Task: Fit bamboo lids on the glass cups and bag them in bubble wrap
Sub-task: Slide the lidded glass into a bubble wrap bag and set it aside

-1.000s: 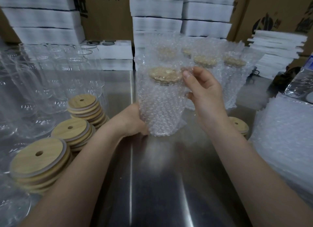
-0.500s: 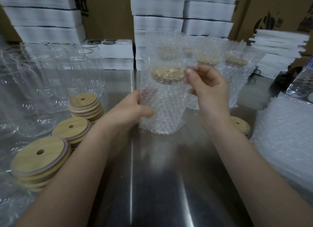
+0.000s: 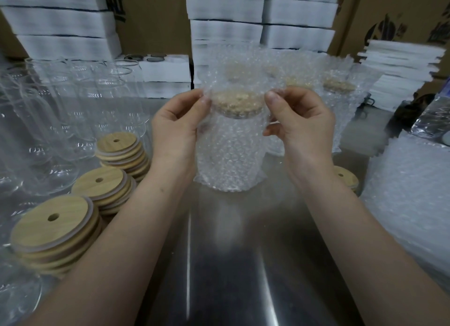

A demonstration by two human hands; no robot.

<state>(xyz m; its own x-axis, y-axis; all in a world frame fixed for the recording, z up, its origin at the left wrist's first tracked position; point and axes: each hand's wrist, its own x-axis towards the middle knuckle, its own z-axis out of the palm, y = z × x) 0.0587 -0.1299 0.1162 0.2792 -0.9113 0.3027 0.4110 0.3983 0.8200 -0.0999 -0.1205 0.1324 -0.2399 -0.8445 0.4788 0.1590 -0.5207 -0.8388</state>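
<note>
A glass cup with a bamboo lid (image 3: 237, 103) stands inside a bubble wrap bag (image 3: 230, 155) on the steel table (image 3: 231, 265). My left hand (image 3: 177, 128) pinches the bag's upper left edge beside the lid. My right hand (image 3: 300, 126) pinches the bag's upper right edge. The bag's open top rises above the lid. Stacks of bamboo lids (image 3: 56, 233) with straw holes lie at the left. Bare glass cups (image 3: 60, 111) crowd the far left.
Several bagged cups (image 3: 338, 97) stand behind the held one. A pile of bubble wrap bags (image 3: 411, 204) lies at the right, with one bamboo lid (image 3: 344, 178) beside it. White foam boxes (image 3: 263, 16) and cardboard cartons line the back.
My left hand has climbed from the bag's lower left side to its upper left edge. My right hand has stayed at the upper right edge. The bagged cup still stands upright.
</note>
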